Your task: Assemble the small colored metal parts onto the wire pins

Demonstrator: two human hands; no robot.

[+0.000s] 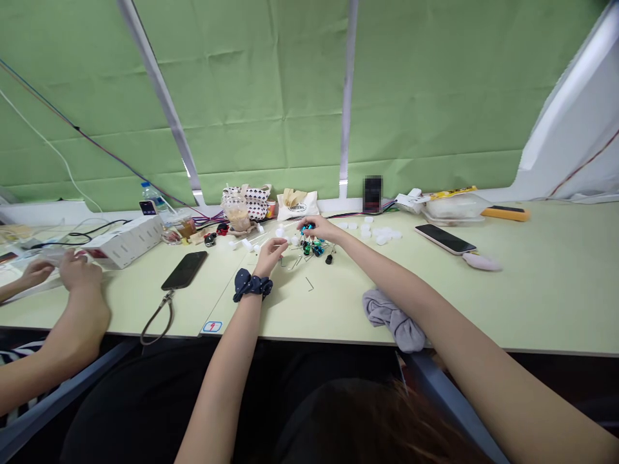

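Your right hand (315, 227) was bent over a loose heap of small, shiny blue, green and black parts (316, 249) midway along the pale yellow-green surface (300, 316), its fingertips at a blue part; whether they were clamped on it you could not tell from this view. Your left hand (273, 253) hung just left of the heap, thumb and fingers curled close; a grip was unclear. Crowding was the danger: drawing one part out could have scattered its neighbours, and the small black part (329, 260) at the heap's right edge might have rolled if nudged. One thin, L-shaped metal key (309, 283) lay apart, nearer you; those in the heap overlapped beyond counting, as did the white plastic pieces (382, 236). Farther out were two fabric scrunchies, one dotted navy (252, 285), one grey (391, 316), and two flat-lying phones, one black (184, 270), one pale-edged (445, 239).
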